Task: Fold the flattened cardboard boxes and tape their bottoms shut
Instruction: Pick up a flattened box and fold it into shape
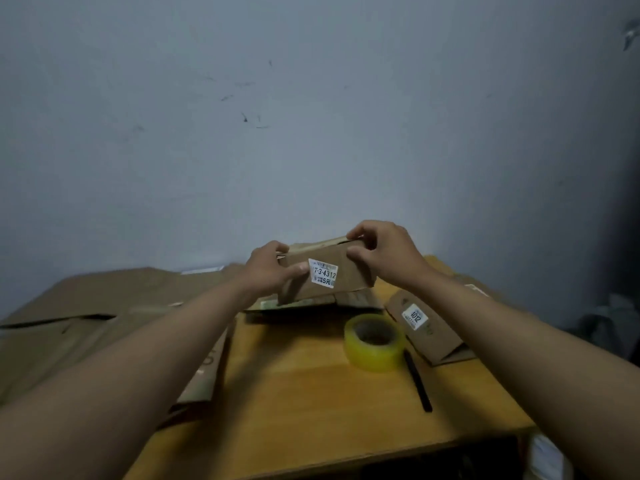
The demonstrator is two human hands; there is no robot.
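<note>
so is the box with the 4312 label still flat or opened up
Opened up: the small cardboard box shows depth, held above the table by the left hand and right hand.

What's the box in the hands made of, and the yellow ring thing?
The box looks like plain brown cardboard: matte, with creased flaps and a paper sticker. The yellow ring seems to be clear plastic tape, glossy and see-through, wound on a probably cardboard core.

Between my fingers, the small brown cardboard box (327,271) looks matt and papery, its white paper label (323,273) smoother. The yellowish clear plastic tape roll (374,342) gleams on the smooth orange-brown wooden table (311,393).
</note>
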